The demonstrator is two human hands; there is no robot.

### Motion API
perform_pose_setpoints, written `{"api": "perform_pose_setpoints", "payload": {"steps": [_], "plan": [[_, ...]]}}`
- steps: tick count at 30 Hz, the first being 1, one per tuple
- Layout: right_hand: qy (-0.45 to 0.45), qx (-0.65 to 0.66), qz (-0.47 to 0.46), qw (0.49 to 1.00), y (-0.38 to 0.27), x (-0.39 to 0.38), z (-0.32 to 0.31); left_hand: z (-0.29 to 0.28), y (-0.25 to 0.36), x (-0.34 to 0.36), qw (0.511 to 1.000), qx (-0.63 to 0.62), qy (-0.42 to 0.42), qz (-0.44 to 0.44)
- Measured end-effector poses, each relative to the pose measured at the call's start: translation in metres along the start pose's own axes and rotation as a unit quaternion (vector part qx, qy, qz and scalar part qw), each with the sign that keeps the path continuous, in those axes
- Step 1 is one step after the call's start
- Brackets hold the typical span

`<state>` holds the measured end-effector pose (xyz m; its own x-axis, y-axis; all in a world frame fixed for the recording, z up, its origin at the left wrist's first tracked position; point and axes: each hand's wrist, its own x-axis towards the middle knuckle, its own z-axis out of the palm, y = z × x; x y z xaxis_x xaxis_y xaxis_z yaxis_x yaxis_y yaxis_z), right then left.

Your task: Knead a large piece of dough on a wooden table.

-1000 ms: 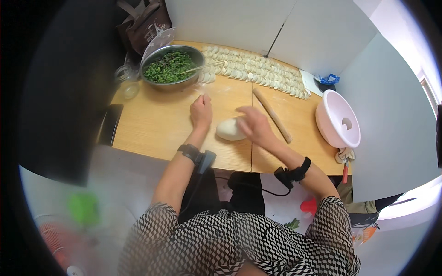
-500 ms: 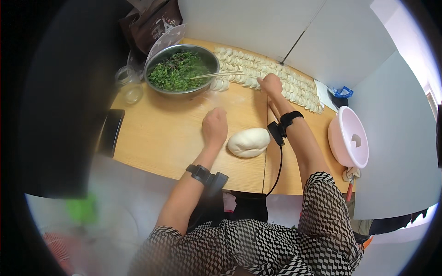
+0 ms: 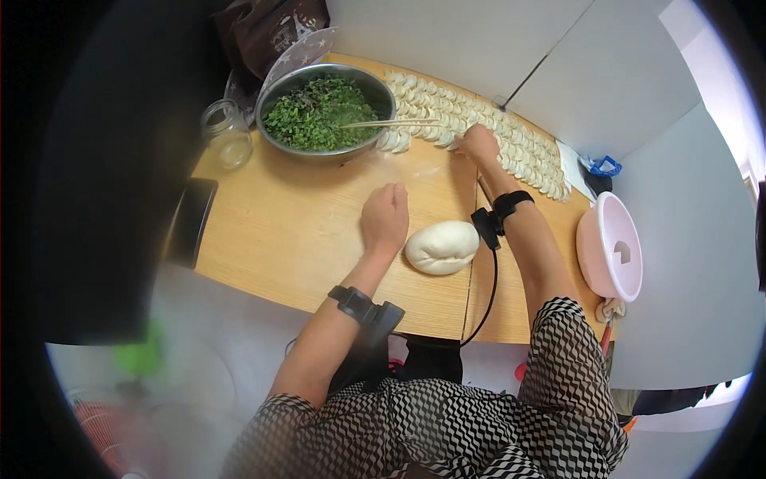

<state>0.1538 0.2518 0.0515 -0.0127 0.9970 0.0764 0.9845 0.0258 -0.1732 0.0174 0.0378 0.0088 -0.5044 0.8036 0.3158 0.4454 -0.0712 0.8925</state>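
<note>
My left hand (image 3: 385,217) rests as a fist on the wooden table, thumb side up; whether anything is inside it is hidden. Just right of it sits a large smooth lump of white dough (image 3: 442,247) with a fold in its near side. Reaching farther out, my right hand (image 3: 479,144) has its fingers drawn together at the near edge of the rows of dumplings (image 3: 519,148). The back of the hand hides what its fingertips hold or touch. Part of a thin wooden stick (image 3: 484,190) shows beside my right forearm.
A steel bowl (image 3: 383,84) of chopped greens stands at the far left, with chopsticks (image 3: 399,123) laid across its rim. Left of it is a glass jar (image 3: 231,148). A pink basin (image 3: 594,247) leans at the right edge, and grey panels (image 3: 447,40) close off the back.
The whole view has shifted slightly, so things appear a little farther right. My left fist has turned slightly. My right hand stays by the dumplings.
</note>
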Motion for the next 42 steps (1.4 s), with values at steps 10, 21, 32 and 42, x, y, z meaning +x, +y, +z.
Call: {"api": "perform_pose_setpoints", "payload": {"steps": [10,21,32,42], "plan": [[-0.027,0.122,-0.065,0.990,0.024,-0.045,-0.036,-0.005,0.002,0.000,0.999,-0.022,-0.020,-0.017],[-0.119,0.190,-0.244,0.943,0.002,-0.220,-0.046,0.005,-0.029,0.013,0.999,-0.022,0.025,0.021],[0.140,0.100,-0.361,0.917,0.010,-0.283,-0.035,0.004,-0.027,0.013,0.997,-0.071,0.020,-0.008],[0.038,0.116,-0.169,0.978,-0.019,-0.165,-0.004,-0.001,-0.011,0.006,0.997,-0.064,-0.001,-0.046]]}}
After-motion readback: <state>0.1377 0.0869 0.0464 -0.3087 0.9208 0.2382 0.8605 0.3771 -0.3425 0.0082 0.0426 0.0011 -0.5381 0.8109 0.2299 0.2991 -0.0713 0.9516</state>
